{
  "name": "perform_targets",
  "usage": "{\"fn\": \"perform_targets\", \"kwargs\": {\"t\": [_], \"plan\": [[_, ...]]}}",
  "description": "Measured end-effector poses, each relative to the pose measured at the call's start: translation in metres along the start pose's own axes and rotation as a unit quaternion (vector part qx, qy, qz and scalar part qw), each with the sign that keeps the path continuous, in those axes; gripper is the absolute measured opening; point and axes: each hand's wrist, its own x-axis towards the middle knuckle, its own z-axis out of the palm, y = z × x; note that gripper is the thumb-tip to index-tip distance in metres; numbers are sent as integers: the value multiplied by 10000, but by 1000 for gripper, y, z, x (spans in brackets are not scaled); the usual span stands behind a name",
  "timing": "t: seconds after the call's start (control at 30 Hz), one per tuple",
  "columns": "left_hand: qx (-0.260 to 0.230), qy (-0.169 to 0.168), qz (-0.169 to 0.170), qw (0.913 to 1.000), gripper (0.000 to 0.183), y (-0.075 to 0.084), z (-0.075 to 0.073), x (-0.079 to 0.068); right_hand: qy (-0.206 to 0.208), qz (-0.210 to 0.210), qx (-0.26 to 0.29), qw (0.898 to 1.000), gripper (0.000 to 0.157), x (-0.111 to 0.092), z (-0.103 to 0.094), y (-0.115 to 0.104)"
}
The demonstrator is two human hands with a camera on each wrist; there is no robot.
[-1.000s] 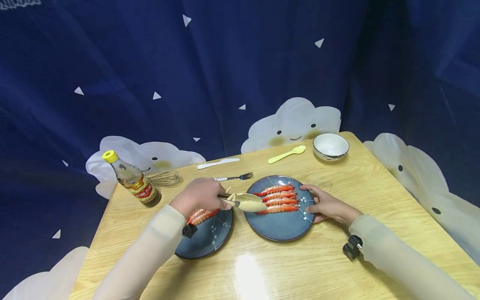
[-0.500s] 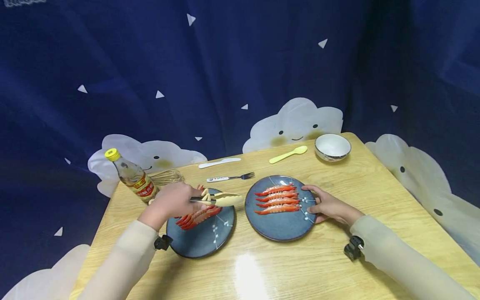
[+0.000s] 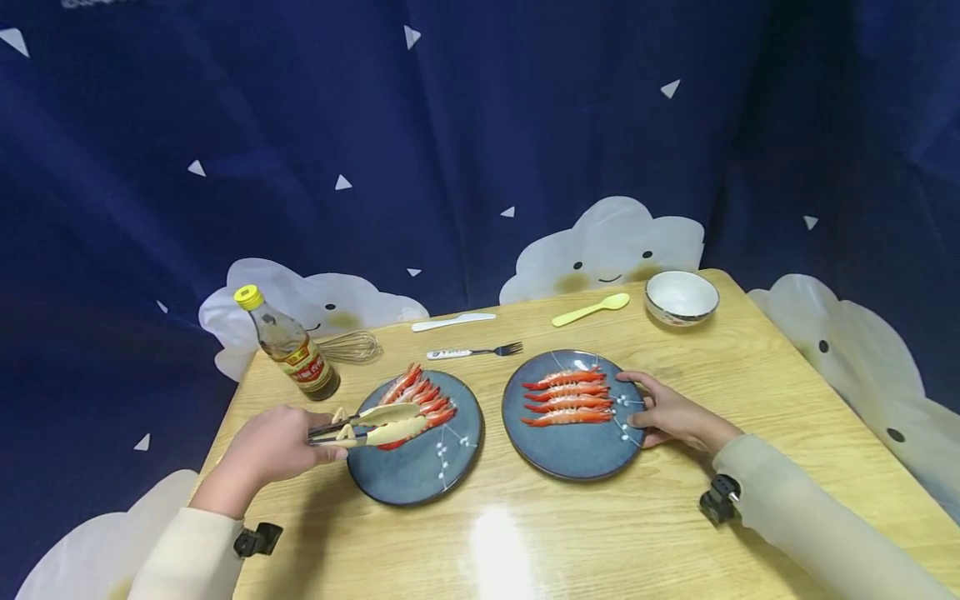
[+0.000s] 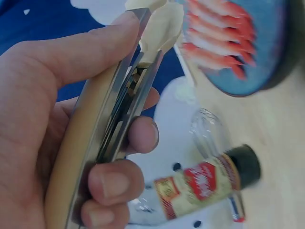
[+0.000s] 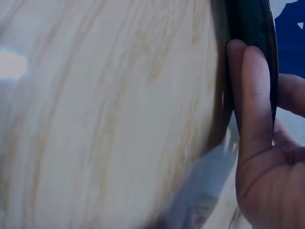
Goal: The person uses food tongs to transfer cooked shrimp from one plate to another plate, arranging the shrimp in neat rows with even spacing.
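Note:
My left hand (image 3: 273,450) grips metal tongs (image 4: 133,95) with cream scalloped tips. The tips stand a little apart above the left blue plate (image 3: 405,483), overlapping its pile of red-and-white shrimp (image 3: 437,403). No shrimp shows between them in the left wrist view. My right hand (image 3: 671,412) holds the right blue plate (image 3: 570,458) by its right rim, thumb over the edge and fingers partly hidden beneath. Several shrimp (image 3: 567,398) lie there side by side in a neat row. In the right wrist view, fingers (image 5: 257,95) press along the dark plate edge (image 5: 250,24).
A yellow-capped sauce bottle (image 3: 300,358) stands behind my left hand, with a wire whisk (image 3: 352,347) next to it. Behind the plates lie a fork (image 3: 476,352), a white knife (image 3: 453,322) and a yellow spoon (image 3: 591,310). A white bowl (image 3: 681,297) sits at the back right.
My left hand has drawn the tongs leftward, from the shrimp on the right plate to above the left plate, and their tips have spread. My right hand keeps its hold on the rim.

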Motion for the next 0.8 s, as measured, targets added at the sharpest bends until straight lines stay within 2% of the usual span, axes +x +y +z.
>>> {"fn": "perform_targets", "kwargs": {"t": [0.17, 0.33, 0.6, 0.8], "plan": [[19, 98, -126, 9999, 65, -9, 14, -15, 21, 32, -15, 10000, 72, 1, 0, 0], [11, 142, -292, 9995, 66, -14, 24, -24, 59, 51, -82, 9999, 73, 0, 0, 1], [173, 301, -318, 9989, 61, -16, 29, -30, -198, -202, 103, 9995, 74, -3, 1, 0], [313, 340, -365, 9983, 59, -14, 33, -34, -142, -118, 131, 9997, 74, -5, 3, -3]]}}
